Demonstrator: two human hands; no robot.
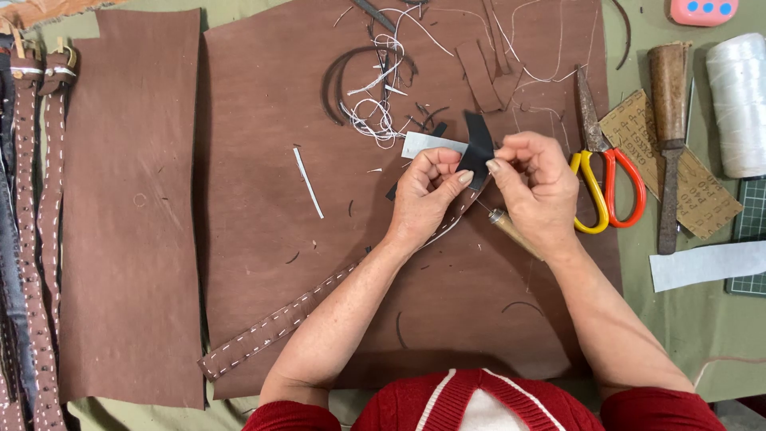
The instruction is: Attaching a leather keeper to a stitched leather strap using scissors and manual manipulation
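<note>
Both hands' grip [477, 169] pinches dark strip [477, 144] mid-sheet, scissors [606, 179] close right.

Matt brown leather sheet [263, 199] bore a stitched leather strap [271, 327]. Above it, the hands pinched a smooth dark strip [477, 148]. Right of the sheet lay scissors [608, 179] with glossy plastic handles, dull rusted blades, and a white thread spool [738, 104].

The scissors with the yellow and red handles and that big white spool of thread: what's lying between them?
In the head view, a rusty wooden-handled tool lies between the scissors and spool, on a sandpaper sheet.
</note>
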